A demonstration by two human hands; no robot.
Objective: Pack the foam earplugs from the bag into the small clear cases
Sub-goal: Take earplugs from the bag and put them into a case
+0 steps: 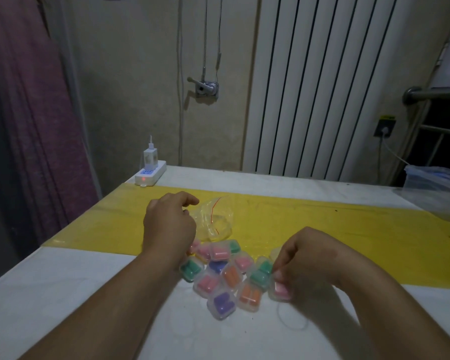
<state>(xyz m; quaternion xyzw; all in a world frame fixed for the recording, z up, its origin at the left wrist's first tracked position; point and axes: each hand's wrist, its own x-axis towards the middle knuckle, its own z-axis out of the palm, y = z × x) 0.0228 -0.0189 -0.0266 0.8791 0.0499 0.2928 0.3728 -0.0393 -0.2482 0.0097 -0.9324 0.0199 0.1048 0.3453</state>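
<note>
Gripping a small clear case (272,294) with pink earplugs (281,289) inside, the right hand (307,258) sits right of centre in the lower half of the frame. Its fingers are curled over the case's top, and the case rests on the white table (89,294).

Just left of it lies a pile of cases (218,276), packed close together and touching one another. Each shows earplugs in pink, green, orange or purple through its clear walls. The nearest one in the pile, holding purple earplugs, lies lowest in the frame.

The left hand (169,222) is at the centre of the frame, above the pile and against the left edge of a crumpled clear bag (218,224) with a red line along its seal. Its fingers are bent, but I cannot tell whether they pinch the bag or hold nothing. The bag lies on a yellow strip (322,224) that runs across the table, just beyond the pile.

At the table's far left corner a white power strip (151,175) with a red light carries a plugged-in charger (150,157). A clear plastic box (437,185) stands at the right edge of the frame, a white radiator (322,87) fills the upper right, and a purple curtain (31,113) hangs on the left.
</note>
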